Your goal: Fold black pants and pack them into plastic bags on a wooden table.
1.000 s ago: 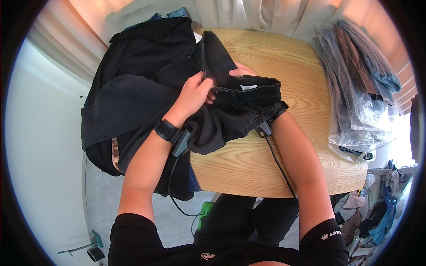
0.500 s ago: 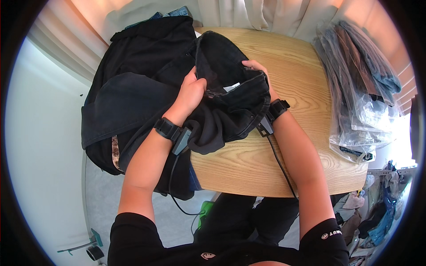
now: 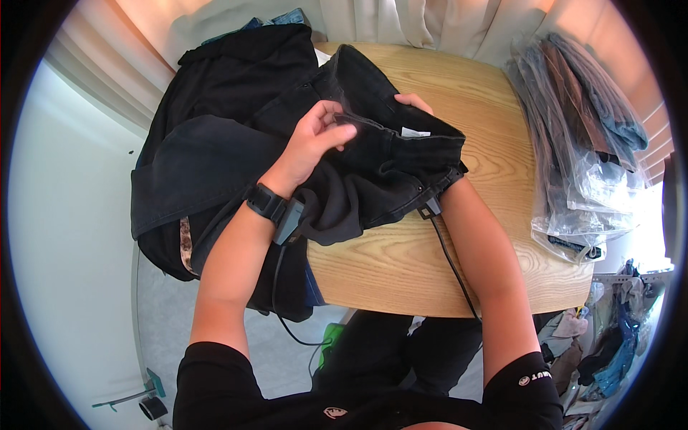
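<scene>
Black trousers [image 3: 387, 159], in dark denim-like cloth, are bunched on the table with their waistband spread and a white label [image 3: 415, 132] showing inside. My left hand [image 3: 315, 136] is at the left end of the near waistband edge, its thumb apart from the bent fingers; it touches the cloth without a firm grip. My right hand [image 3: 416, 104] grips the waistband at the right; only its fingers show past the far edge, and the rest is behind the cloth. Under the trousers' left side lies a pile of dark garments [image 3: 215, 86].
The wooden table [image 3: 494, 215] has a stack of clothes in clear plastic bags [image 3: 584, 150] at its right. More bagged clothes [image 3: 609, 344] lie below right. Black cables [image 3: 455, 269] run from devices strapped at both wrists. A beige curtain [image 3: 459, 25] hangs behind.
My left hand has loosened from the waistband, its thumb moving up and right. The near waistband edge and label have shifted right, and cloth now covers more of my right hand and wrist.
</scene>
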Demonstrator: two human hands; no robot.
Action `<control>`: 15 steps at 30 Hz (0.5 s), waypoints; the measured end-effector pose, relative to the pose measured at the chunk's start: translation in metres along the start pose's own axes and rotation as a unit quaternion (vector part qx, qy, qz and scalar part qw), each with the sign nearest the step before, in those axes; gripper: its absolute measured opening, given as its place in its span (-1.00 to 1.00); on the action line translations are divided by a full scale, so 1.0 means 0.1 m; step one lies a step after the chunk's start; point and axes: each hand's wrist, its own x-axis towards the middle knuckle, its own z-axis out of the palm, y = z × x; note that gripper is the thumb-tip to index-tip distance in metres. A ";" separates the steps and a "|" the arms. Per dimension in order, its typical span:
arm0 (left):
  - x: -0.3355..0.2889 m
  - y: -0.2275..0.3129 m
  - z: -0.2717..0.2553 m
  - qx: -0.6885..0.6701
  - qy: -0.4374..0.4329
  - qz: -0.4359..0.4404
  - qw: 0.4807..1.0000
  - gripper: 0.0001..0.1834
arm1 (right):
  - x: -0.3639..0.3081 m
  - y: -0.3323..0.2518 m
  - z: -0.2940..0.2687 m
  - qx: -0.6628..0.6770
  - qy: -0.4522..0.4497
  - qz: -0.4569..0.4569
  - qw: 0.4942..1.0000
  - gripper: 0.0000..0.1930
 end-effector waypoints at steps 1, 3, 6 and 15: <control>-0.04 0.03 -0.02 0.049 0.012 0.022 0.998 -0.76 | -0.06 -0.10 0.16 0.005 -0.006 0.002 1.000 -0.45; -0.03 -0.03 -0.07 0.079 0.031 0.035 0.996 -0.75 | -0.24 -0.33 0.33 -0.055 -0.031 -0.092 0.994 -0.46; 0.02 -0.09 -0.09 0.115 0.041 0.057 0.991 -0.77 | -0.11 -0.31 0.25 0.032 -0.049 0.052 0.997 -0.49; 0.01 -0.07 -0.05 0.152 0.045 0.040 0.987 -0.83 | -0.24 -0.43 0.36 -0.100 -0.055 -0.072 0.991 -0.53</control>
